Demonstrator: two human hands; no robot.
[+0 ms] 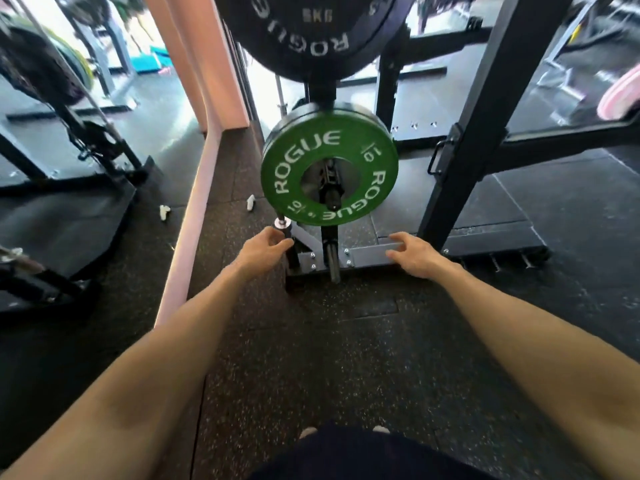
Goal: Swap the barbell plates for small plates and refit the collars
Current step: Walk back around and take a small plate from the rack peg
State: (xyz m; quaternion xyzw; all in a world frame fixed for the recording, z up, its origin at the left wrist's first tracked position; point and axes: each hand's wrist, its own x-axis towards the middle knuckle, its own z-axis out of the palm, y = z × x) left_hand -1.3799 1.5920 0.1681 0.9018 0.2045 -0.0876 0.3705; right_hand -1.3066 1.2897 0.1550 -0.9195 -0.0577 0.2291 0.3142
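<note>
Head camera looks down past both bare forearms, and we see a green plate (329, 164) marked ROGUE and 10 sitting on a storage peg (333, 199) of the rack, at about twelve o'clock from the hands. At twelve o'clock above it hangs a bigger black plate (304, 39), stamped ROGUE and 5KG, its top cut off by the frame edge.

Our left hand (265, 249) reaches in at ten o'clock from the frame's centre, fingers loosely curled beside a short empty peg with a silver cap (282, 225); we cannot tell whether they touch it, and nothing sits in the grip. Our right hand (414, 252) is out at two o'clock, fingers spread and relaxed, holding nothing, hovering over the grey steel base bracket (367, 254).

A black upright post (485, 126) rises at one o'clock of the right hand. Under everything lies speckled black rubber flooring (329, 358), and a pink wall edge (194, 188) runs along at nine o'clock.
</note>
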